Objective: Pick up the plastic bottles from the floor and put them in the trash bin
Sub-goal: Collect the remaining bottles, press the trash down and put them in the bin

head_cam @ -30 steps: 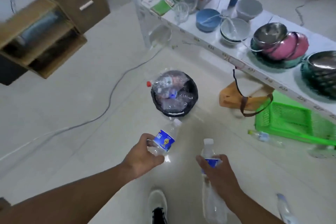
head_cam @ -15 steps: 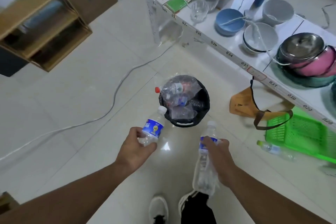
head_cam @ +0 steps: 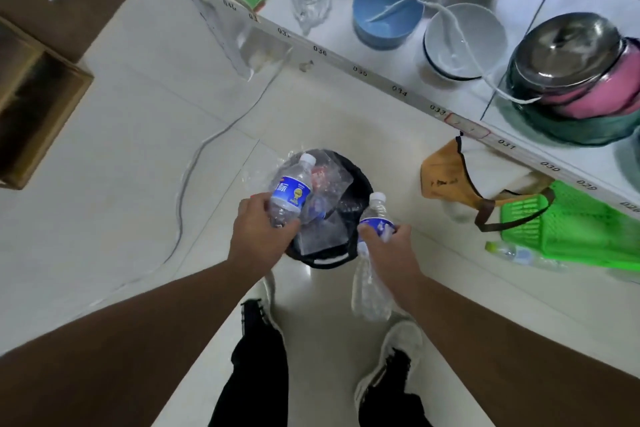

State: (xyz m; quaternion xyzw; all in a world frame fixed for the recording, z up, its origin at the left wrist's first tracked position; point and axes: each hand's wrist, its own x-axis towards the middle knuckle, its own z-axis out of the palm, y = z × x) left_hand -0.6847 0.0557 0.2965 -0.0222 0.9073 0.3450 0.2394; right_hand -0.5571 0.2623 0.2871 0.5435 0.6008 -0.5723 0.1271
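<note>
A black trash bin (head_cam: 360, 184) stands on the tiled floor, filled with several clear plastic bottles. My left hand (head_cam: 258, 236) grips a small clear bottle with a blue label (head_cam: 290, 192), held over the bin's left side, cap pointing away from me. My right hand (head_cam: 389, 251) holds a longer crumpled clear bottle (head_cam: 370, 291) by its blue label, just at the bin's right near rim. Another plastic bottle (head_cam: 516, 255) lies on the floor at the right, beside a green basket.
A white table (head_cam: 450, 94) with bowls, glasses and pots runs along the right. A green basket (head_cam: 568, 229) and a tan bag (head_cam: 446, 177) sit under it. A grey cable (head_cam: 187, 177) crosses the floor. Wooden shelving (head_cam: 31, 90) stands at left. My shoes (head_cam: 391, 354) are just behind the bin.
I have stepped closer to the bin. Both hands moved forward with their bottles; the left one is now over the bin and the right one at its rim.
</note>
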